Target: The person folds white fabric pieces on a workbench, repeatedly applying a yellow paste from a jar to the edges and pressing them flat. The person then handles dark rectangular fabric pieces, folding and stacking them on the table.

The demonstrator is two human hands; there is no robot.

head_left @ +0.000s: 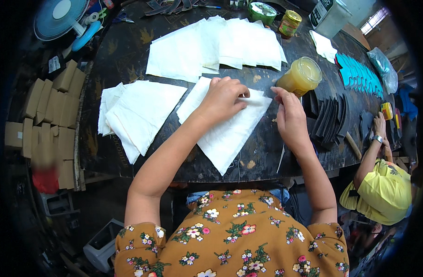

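Observation:
My left hand (223, 99) rests on the upper part of a white cloth piece (227, 138), its fingers bent and its thumb apart from them. The cloth tapers to a point near the table's front edge. Just right of it, my right hand (291, 115) is raised with fingers curled together; whatever they may hold is hidden. Close behind that hand stands a clear jar (301, 76) of yellowish paste. Stacked white cloth pieces lie to the left (144, 113), and a wide overlapping row of more cloth pieces (211, 44) lies farther back.
Black strips (331, 120) and a wooden stick (353, 145) lie to the right, with turquoise pieces (359, 76) beyond. Tins (290, 24) and a large container (330, 17) stand at the back. Cardboard boxes (54, 106) and a fan (61, 18) are left. A co-worker in yellow (382, 194) works at right.

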